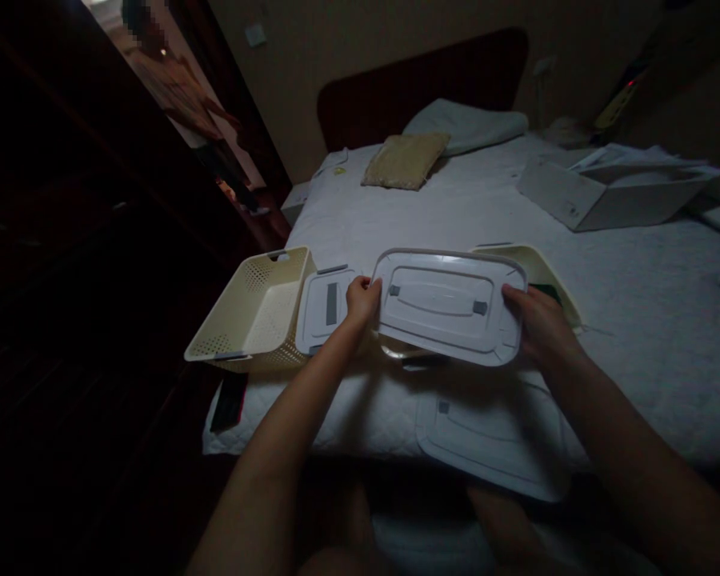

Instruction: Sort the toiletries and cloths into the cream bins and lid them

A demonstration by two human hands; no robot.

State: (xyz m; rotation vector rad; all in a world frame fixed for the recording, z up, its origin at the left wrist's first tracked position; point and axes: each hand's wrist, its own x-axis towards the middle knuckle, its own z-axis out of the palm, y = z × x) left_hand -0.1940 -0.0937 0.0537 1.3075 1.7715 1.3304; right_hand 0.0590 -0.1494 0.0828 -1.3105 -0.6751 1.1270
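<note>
Both my hands hold a white rectangular box lid [447, 304] with a flat grey-ended handle, level above the bed's near edge. My left hand [363, 300] grips its left edge, fingers curled over the rim. My right hand [537, 320] grips its right edge. Under the lid a clear container rim [396, 350] shows in part. A second white lid [492, 436] lies flat on the bed below my hands. A smaller white lid [325, 308] rests beside a cream perforated basket [255, 312] at the left. Another cream basket [546, 276] sits behind my right hand.
The white quilted bed [444, 208] carries a tan cushion [405, 160], a pale pillow [465, 124] and an open white cardboard box [612, 192] at the far right. A dark phone-like object [229, 400] lies at the bed's left corner. A person stands in the far-left doorway [174, 88].
</note>
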